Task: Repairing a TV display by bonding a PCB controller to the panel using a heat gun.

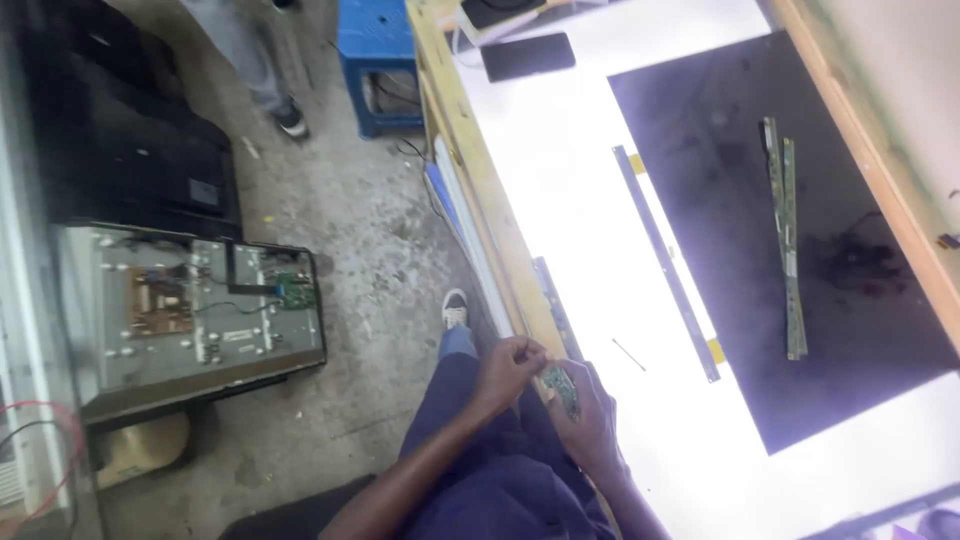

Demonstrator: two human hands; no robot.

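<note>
Two hands are meeting at the table's near edge, over the person's lap: the left hand [508, 368] is pinching one end of a small green circuit board [562, 389] with curled fingertips, while the right hand [592, 420] is cupping the other end from below. The board is hanging partly off the wooden edge [462, 150], so a loosened pinch is likely to send it down past the knee onto the concrete floor [350, 220], and a hard squeeze could be flexing it.

Largest nearby, the bright lit table surface [560, 180] is glaring so strongly that fine detail on the board is washing out; what the fingers are touching cannot be told for certain. A dark panel sheet [740, 230] is lying on it to the right, with a long dark strip [665, 262] along its left side and a pair of narrow green strips [785, 230] further over, well apart from the hands. On the floor to the left, an opened screen chassis [190, 310] is showing its boards, close enough to catch a swinging foot. A blue stool [378, 60] is standing beyond, beside another person's leg [250, 60]. A black phone [528, 56] is resting at the far end. A thin pin-like piece [628, 354] is lying just beside the right hand, easily brushed away.
</note>
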